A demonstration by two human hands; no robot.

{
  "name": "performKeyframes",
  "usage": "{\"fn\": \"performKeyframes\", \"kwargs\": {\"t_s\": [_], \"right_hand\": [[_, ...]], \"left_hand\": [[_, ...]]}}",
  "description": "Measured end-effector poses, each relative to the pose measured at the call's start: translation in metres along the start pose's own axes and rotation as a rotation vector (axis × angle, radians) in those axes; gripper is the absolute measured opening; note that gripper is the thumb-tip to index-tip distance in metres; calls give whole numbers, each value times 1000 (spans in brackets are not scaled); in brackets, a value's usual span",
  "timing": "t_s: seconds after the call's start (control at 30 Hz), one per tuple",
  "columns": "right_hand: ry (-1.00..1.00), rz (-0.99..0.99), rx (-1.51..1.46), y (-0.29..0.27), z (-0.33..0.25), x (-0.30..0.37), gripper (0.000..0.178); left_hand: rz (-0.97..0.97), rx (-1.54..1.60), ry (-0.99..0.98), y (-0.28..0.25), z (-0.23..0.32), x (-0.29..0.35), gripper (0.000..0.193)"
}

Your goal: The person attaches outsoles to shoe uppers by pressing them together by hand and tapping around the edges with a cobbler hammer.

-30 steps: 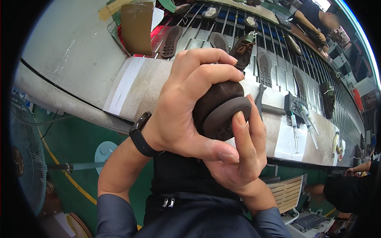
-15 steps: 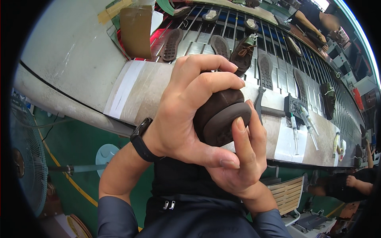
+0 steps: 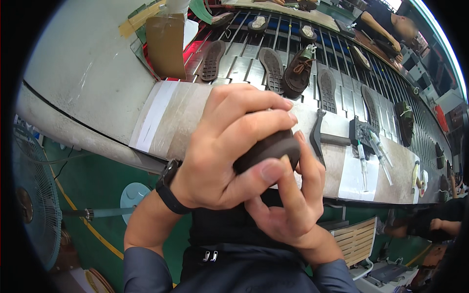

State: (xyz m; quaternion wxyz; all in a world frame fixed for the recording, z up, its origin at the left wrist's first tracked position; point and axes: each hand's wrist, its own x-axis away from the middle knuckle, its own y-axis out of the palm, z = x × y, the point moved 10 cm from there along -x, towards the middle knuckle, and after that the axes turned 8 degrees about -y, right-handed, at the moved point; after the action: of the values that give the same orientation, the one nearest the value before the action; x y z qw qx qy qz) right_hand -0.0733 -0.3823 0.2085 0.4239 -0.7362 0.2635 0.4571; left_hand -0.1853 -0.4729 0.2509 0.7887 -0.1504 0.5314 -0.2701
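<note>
A dark brown shoe [image 3: 267,150] is held end-on above the near edge of the bench, the rounded end of its sole toward me. My left hand [image 3: 217,141], with a black watch at the wrist, wraps over its upper; the thumb presses across the sole. From the lower right my right hand [image 3: 300,207] grips the sole's edge with its fingertips. Most of the shoe is hidden behind my fingers. Just right of my hands, a hammer [image 3: 334,139] lies on the bench [image 3: 190,105].
Beyond the bench, a slatted conveyor [image 3: 240,61] carries several loose soles [image 3: 326,88] and a laced brown shoe [image 3: 297,75]. A dark block [image 3: 362,133] and slim clear syringes [image 3: 380,157] lie at right. A fan [image 3: 36,205] stands left, a slatted chair [image 3: 352,238] right. Other people work at far right.
My left thumb has moved up onto the sole. The shoe has tilted and shifted slightly left, so less of its sole shows. My right fingers have stayed against it.
</note>
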Motion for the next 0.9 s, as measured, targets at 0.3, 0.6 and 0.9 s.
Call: {"fn": "performKeyframes", "kwargs": {"t_s": [0.3, 0.6, 0.9], "right_hand": [[273, -203, -231, 37, 71, -32, 77], [797, -381, -579, 86, 179, -50, 58], [656, -462, -522, 90, 180, -56, 56]], "left_hand": [[82, 675, -480, 23, -114, -18, 55], [136, 376, -641, 48, -168, -28, 49], [191, 469, -684, 51, -157, -29, 45]]}}
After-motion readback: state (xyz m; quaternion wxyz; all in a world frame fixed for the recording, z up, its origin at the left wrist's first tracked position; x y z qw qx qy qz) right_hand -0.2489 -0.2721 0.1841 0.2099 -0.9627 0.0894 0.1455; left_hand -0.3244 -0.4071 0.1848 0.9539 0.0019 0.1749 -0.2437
